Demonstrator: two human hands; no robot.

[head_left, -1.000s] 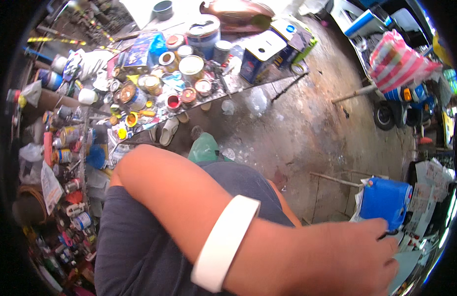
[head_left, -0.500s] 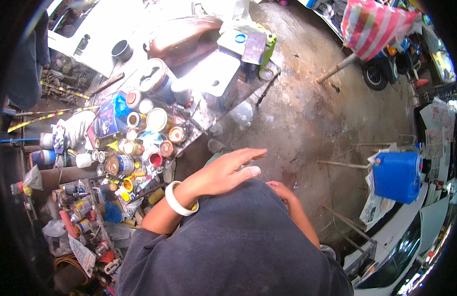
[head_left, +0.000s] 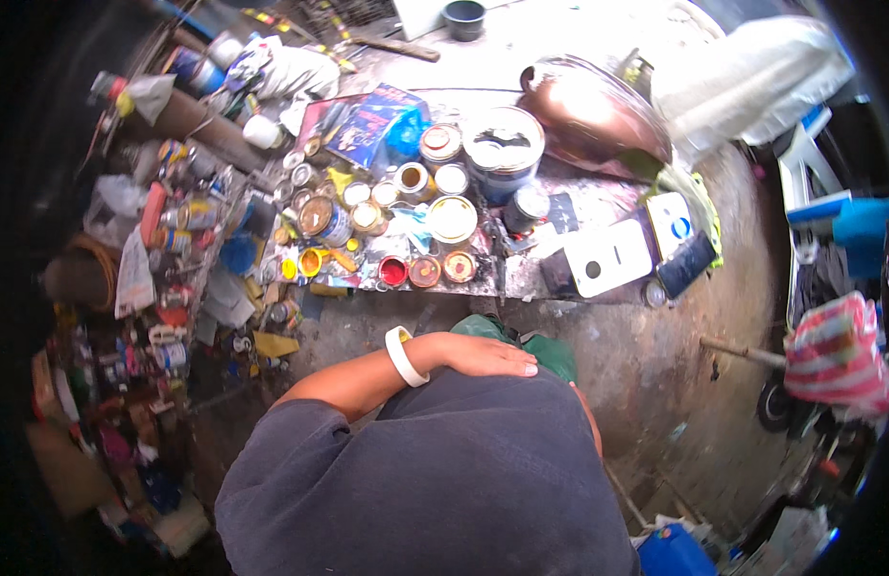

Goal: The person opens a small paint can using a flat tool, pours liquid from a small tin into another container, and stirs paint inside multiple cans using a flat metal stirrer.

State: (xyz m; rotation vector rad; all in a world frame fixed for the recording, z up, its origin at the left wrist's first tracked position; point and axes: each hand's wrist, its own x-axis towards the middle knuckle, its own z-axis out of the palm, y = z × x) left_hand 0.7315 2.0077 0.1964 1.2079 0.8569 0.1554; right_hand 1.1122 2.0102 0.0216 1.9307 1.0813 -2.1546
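Observation:
My left hand (head_left: 489,356) lies flat against the front of my dark shirt (head_left: 483,461), its fingers stretched out and holding nothing. A white band (head_left: 406,356) circles that wrist. Of my right arm (head_left: 588,420) only a thin strip shows past the shirt's right side; the fingers are hidden. Beyond the left hand stands a bench crowded with paint cans, among them an open can of red paint (head_left: 392,271), a cream-lidded can (head_left: 451,220) and a large can (head_left: 503,152). Neither hand touches them.
A glossy brown motorcycle tank (head_left: 598,117) rests on the bench, with a white rectangular container (head_left: 607,257) nearer me. Cluttered shelves with bottles and cans fill the left. A striped bag (head_left: 838,355) and a blue jerrycan (head_left: 676,551) are at right.
The view has swung left, bringing the bench in front of me. My left hand has come down from a raised, spread pose onto my shirt. My right hand has slipped mostly out of sight.

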